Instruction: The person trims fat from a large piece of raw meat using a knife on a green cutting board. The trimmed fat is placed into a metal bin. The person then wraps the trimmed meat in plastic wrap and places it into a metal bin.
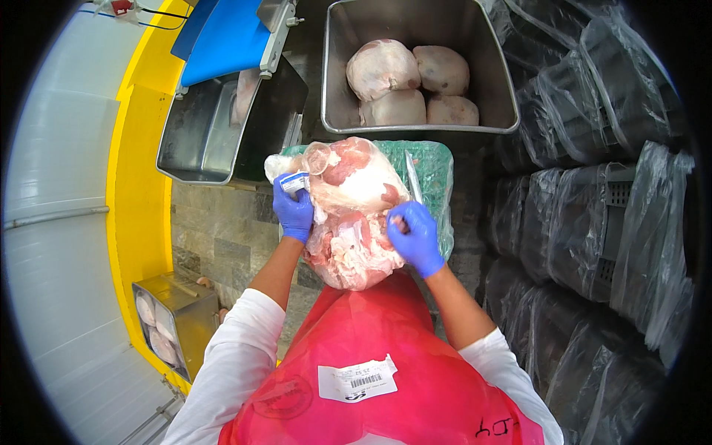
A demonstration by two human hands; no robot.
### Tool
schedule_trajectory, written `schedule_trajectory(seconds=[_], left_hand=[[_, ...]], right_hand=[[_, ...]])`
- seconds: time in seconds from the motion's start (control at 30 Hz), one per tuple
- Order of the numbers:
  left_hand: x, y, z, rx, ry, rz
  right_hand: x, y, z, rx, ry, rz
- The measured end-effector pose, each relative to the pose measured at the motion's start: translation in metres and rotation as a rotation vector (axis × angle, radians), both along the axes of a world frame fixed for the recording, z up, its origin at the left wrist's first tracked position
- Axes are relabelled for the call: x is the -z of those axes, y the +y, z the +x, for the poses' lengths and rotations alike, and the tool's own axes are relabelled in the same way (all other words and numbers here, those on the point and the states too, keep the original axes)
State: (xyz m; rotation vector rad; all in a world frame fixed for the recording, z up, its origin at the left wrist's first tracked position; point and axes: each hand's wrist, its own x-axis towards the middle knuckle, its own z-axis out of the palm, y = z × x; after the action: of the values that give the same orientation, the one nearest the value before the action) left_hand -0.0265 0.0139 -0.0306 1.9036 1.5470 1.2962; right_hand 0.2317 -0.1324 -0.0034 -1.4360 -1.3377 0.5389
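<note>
Two large cuts of raw meat lie in front of me, the far one [371, 182] pale with fat and the near one [352, 252] redder. Clear plastic film shines over them. They rest on a green board or crate [441, 163] under clear plastic. My left hand [294, 213], in a blue glove, is closed on the left edge of the wrapping, beside a white and blue label [294, 182]. A clear round plastic piece [317, 158] sits above it. My right hand [415, 236], also gloved, is curled at the meat's right side; something pinkish shows between its fingers. A knife [414, 178] lies on the board's right part.
Ahead, a steel tub [512, 119] holds several large pieces of meat. A second steel bin [215, 176] stands left under a blue conveyor [226, 41]. Stacked dark crates draped in plastic [578, 215] line the right. A yellow post [141, 170] and another meat bin [189, 297] are left.
</note>
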Motion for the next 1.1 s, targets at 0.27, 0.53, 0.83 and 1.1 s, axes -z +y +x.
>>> schedule_trajectory(seconds=[0.27, 0.53, 0.83, 1.1], left_hand=[[0.003, 0.0, 0.007, -0.125, -0.014, -0.042], [0.01, 0.011, 0.006, -0.224, -0.012, -0.057], [-0.009, 0.012, 0.013, -0.258, -0.003, -0.127], [-0.002, 0.011, 0.01, -0.24, -0.049, -0.139]], right_hand=[[-0.015, -0.034, -0.02, -0.028, -0.271, 0.091], [-0.021, -0.026, -0.021, 0.042, -0.16, -0.01], [-0.053, 0.026, -0.025, -0.004, -0.502, -0.288], [-0.047, 0.039, -0.023, -0.245, -0.678, -0.105]])
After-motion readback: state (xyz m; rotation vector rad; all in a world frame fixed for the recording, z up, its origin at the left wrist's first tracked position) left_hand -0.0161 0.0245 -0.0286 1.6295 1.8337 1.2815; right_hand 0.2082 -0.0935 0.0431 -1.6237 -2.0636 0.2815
